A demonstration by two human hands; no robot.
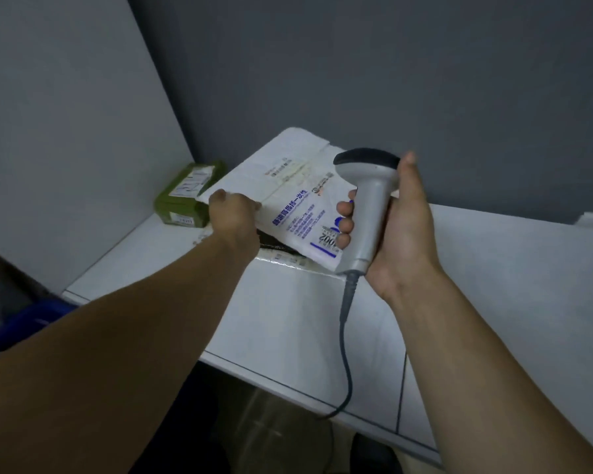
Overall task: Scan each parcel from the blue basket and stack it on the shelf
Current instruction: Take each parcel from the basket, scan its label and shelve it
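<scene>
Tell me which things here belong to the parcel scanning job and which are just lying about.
Job: white blue-printed plastic mailer parcel in left hand; grey corded handheld scanner in right hand; green wrapped parcel on white shelf; blue basket, lower left.
Lying about: grey wall panel; dark shapes beneath shelf.

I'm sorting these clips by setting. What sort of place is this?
Probably a parcel-sorting or mailroom station: the right hand holds a corded barcode scanner, the left hand grips a white mailer printed with blue text, and a green parcel with labels sits on the white shelf.
</scene>
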